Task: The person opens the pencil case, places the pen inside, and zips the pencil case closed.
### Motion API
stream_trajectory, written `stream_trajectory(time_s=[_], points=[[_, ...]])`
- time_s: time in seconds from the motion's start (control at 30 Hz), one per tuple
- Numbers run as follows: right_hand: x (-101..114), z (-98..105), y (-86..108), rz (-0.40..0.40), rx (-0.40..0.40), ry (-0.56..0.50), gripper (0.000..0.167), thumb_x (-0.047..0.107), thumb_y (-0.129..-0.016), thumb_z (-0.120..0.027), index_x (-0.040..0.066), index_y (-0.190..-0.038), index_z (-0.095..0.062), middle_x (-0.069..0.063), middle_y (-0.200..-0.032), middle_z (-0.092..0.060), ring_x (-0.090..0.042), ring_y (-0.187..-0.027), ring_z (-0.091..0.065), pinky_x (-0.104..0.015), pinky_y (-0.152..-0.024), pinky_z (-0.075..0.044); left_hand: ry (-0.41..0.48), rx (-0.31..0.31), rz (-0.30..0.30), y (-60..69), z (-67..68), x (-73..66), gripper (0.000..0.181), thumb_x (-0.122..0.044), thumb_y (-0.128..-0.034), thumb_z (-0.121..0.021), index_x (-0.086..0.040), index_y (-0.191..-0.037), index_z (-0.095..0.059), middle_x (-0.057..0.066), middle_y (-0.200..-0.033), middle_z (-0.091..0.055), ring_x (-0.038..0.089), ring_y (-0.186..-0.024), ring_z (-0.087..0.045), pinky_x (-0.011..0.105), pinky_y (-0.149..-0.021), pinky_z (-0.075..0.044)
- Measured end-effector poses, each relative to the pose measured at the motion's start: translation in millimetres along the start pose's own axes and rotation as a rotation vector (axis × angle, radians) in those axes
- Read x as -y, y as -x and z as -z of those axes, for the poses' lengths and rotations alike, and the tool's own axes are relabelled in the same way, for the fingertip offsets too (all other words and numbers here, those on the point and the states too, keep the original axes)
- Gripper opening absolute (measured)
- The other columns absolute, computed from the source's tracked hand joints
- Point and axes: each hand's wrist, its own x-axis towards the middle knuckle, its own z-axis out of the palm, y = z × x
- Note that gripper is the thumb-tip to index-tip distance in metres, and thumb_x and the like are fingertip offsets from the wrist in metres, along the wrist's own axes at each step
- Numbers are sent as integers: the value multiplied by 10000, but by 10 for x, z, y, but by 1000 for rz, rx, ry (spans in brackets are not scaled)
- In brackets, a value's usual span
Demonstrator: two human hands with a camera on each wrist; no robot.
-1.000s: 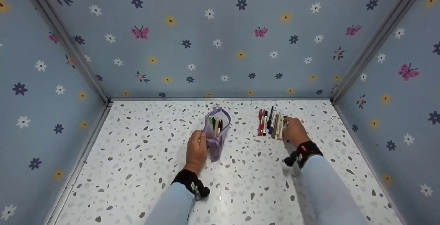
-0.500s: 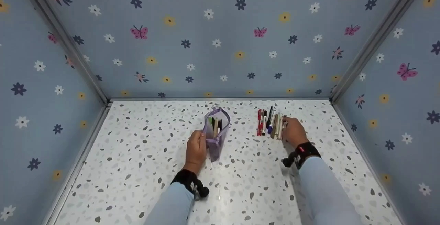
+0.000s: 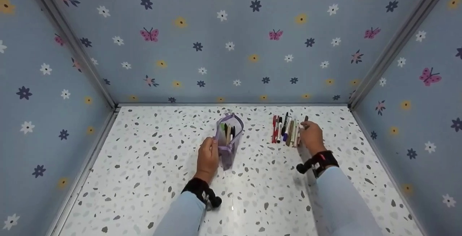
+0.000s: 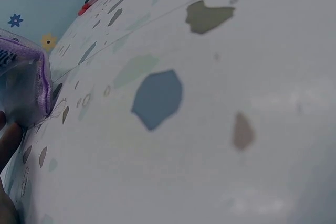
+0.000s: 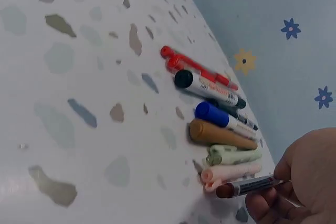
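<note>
My left hand [image 3: 208,158] grips the near left side of a purple mesh pencil case [image 3: 226,153]. The case stands with its mouth spread, and several pens [image 3: 229,131] show inside. In the left wrist view only some fingers [image 4: 9,142] and part of the case are visible. My right hand [image 3: 312,136] pinches a brown-capped marker [image 5: 252,185] between thumb and fingers, just above the right end of a row of pens. That row holds red pens [image 5: 197,68], a black-capped marker [image 5: 210,88], a blue-capped marker [image 5: 223,120], a tan pen [image 5: 223,135], a pale green pen [image 5: 236,156] and a pink pen [image 5: 231,172].
The white speckled table [image 3: 144,178] carries everything. A blue flowered panel [image 3: 231,62] rises behind its back edge, with matching panels at left [image 3: 43,120] and right [image 3: 415,127]. Metal strips run along the corners.
My right hand has picked up the brown-capped marker at the row's right end and moved slightly right, uncovering the pink pen. My left hand keeps its grip on the pencil case.
</note>
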Motion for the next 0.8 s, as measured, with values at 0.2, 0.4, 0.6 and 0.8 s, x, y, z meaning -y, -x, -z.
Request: stream_trajectory(time_s=[0.2,0.4,0.6,0.8], points=[[485,-172,106,63,-58,-123,423,123,-1109,-605,51,-1520,-675,-225,-1444,-660,-234,-919,-681,-317,-711,-554,21,9,42,11,13,-8,230,-106,-1166,-514,-44,-950,-565,111,-874,-599,236,-825,-564,384,-784,-490],[1032,-520,301,156,-21,-236,336,150,-1085,-717,98,-1415,-750,-164,-1354,-734,-306,-1139,-745,-319,-831,-596,60,-40,-40,28,-22,88,240,-158,-1185,-487,-85,-966,-552,67,-782,-556,194,-706,-520,359,-673,-449],[1392,-941,465,262,19,-308,270,118,-1046,-799,66,-1311,-789,-169,-1224,-782,-323,-1102,-797,-318,-838,-636,72,-40,-98,33,-65,175,258,-207,-1197,-457,-106,-961,-481,15,-736,-445,164,-661,-443,338,-607,-384],[1546,-1290,634,324,115,-224,261,112,-1053,-794,62,-1308,-776,-124,-1173,-770,-214,-950,-741,-291,-725,-598,30,-22,-106,56,-24,98,223,-170,-1192,-475,-101,-980,-476,2,-726,-444,133,-653,-437,348,-572,-390]])
